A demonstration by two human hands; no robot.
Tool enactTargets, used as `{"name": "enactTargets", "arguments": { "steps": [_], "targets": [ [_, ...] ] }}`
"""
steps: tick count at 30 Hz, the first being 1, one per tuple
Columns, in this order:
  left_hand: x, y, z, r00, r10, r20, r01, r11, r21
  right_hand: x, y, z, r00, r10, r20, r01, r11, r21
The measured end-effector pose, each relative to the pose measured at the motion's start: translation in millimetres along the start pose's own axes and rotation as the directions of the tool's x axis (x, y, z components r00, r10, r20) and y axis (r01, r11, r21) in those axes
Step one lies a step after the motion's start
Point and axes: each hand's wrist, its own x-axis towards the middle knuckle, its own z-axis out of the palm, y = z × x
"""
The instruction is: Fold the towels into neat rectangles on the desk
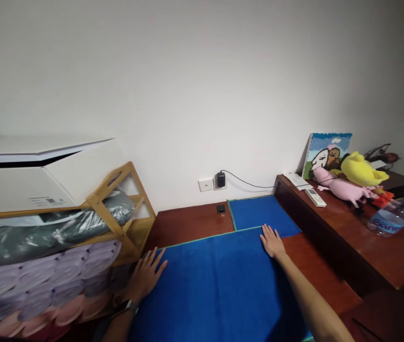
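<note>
A large blue cloth (pixel 209 280) with a green edge lies spread over the reddish-brown desk (pixel 191 221). Near its far left corner my left hand (pixel 147 274) rests flat, fingers spread, with a watch on the wrist. My right hand (pixel 272 241) lies palm down by the far right part of the cloth, its fingers stretched out. Behind, a smaller blue cloth (pixel 264 212) reaches toward the wall, and the large one overlaps its front edge. A faint crease runs down the middle of the large cloth. Neither hand grips anything.
On the left stands a wooden rack (pixel 141 209) with a white box (pixel 20 185) and purple scalloped padding (pixel 62 266). A raised ledge on the right carries a remote (pixel 315 197), plush toys (pixel 344 187), a picture (pixel 330 152) and a bottle (pixel 396 216). A black charger (pixel 220 179) trails a cable.
</note>
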Motion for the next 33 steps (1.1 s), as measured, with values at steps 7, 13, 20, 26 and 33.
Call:
{"name": "enactTargets", "arguments": {
  "steps": [7, 13, 20, 26, 33],
  "targets": [
    [32, 130, -14.8, 0.972, 0.174, -0.155, -0.196, 0.971, -0.138, -16, -137, 16, 0.924, -0.345, -0.164, 0.36, 0.93, 0.073],
    [45, 197, -2.6, 0.964, 0.265, -0.037, -0.267, 0.944, -0.193, -17, -188, 39, 0.893, -0.438, -0.102, 0.448, 0.886, 0.12],
    [6, 39, 13.0, 0.999, 0.002, -0.039, -0.005, 0.997, -0.074, 4, -39, 11, 0.992, -0.123, -0.024, 0.123, 0.992, 0.037],
    [2, 27, -0.1, 0.996, 0.015, -0.089, -0.021, 0.998, -0.064, 1, -27, -2, 0.999, -0.048, -0.02, 0.049, 0.998, 0.049],
    [-27, 191, -12.8, 0.974, 0.171, -0.146, -0.197, 0.962, -0.188, -90, -154, 36, 0.913, -0.327, -0.242, 0.368, 0.918, 0.146]
  ]
}}
